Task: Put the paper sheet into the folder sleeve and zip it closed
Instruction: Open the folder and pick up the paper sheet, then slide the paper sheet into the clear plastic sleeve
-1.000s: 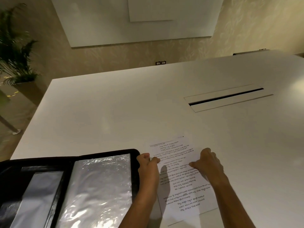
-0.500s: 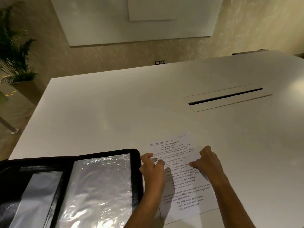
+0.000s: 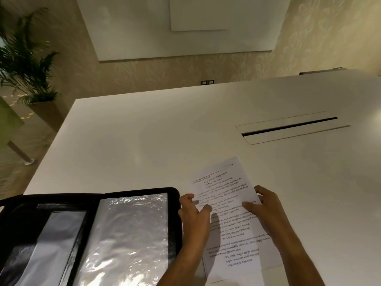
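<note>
White table (image 3: pixel 144 141) – open black folder (image 3: pixel 175 195) at near left, printed paper sheet (image 3: pixel 233 223) just beside it

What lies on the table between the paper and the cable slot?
Nothing: in the head view the stretch of white table between the paper and the cable slot is bare.

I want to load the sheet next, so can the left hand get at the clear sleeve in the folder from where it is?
Probably yes: the left hand sits beside the folder, and nothing covers the sleeve.
</note>
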Demonstrator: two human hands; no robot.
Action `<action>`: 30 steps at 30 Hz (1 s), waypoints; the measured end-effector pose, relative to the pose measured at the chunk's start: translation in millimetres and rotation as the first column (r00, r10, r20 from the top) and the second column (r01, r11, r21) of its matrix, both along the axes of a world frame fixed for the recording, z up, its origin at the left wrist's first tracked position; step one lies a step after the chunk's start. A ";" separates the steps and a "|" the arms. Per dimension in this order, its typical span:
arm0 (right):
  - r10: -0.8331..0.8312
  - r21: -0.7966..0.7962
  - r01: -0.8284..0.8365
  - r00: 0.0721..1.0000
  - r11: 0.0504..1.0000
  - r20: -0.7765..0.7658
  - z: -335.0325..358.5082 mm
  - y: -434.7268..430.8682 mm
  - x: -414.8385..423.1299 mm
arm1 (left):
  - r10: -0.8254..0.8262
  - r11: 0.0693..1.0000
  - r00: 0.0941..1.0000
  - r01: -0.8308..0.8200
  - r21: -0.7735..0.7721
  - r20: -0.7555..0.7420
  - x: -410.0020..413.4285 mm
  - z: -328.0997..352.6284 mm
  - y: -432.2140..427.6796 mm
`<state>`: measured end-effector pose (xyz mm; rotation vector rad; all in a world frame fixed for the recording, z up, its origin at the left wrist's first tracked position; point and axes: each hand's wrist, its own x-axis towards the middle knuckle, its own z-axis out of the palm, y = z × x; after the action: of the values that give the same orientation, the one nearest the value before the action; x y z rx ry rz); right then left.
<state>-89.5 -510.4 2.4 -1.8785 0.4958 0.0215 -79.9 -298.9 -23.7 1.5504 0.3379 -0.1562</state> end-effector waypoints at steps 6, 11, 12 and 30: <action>0.009 0.387 -0.078 0.985 0.919 0.175 23.4 -5.9 -7.3 | -0.029 0.974 0.997 0.043 -0.221 0.065 19.5 9.1 24.6; 0.037 0.491 -0.205 0.944 0.847 0.329 38.0 -5.5 -5.4 | -0.183 0.937 0.956 0.240 -0.254 0.228 30.2 39.8 42.2; 0.041 0.508 -0.221 0.939 0.832 0.341 40.1 -2.7 -4.7 | -0.197 0.935 0.950 0.257 -0.244 0.243 29.6 45.4 45.3; 0.160 0.434 -0.375 0.876 0.819 0.455 51.3 113.5 31.8 | -0.036 0.997 0.913 0.063 -0.053 0.406 34.2 100.3 169.1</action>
<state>-57.7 -396.9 53.7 -1.3557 -0.0765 -0.0374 -45.7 -129.8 76.7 1.4844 -0.0358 0.1158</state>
